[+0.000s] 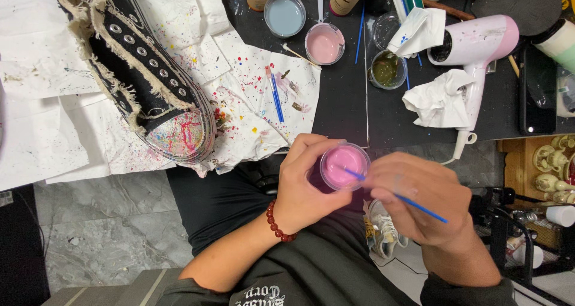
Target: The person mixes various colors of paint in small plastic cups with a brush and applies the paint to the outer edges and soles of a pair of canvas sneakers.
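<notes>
Head view, items listed left to right: black high-top sneaker [144, 78] with frayed cream edging and silver eyelets, toe cap spattered pink, red and yellow, lying on paint-flecked white paper sheets [251, 102] at the table's left. Blue-handled paintbrush [275, 96] resting on the paper. Small cup of pale blue paint [284, 14] and cup of light pink paint [324, 44] on the dark tabletop [347, 102]. Left hand [305, 186], red bead bracelet [280, 222] at the wrist, fingers closed around a small clear cup of pink paint [344, 166], held over the lap below the table edge. Right hand [419, 198] pinching a thin blue brush [395, 195], its tip dipped into that cup. Cup of olive-green liquid [386, 70], crumpled white tissue [437, 99], pink-and-white hair dryer [479, 48], black phone [537, 90] at far right
</notes>
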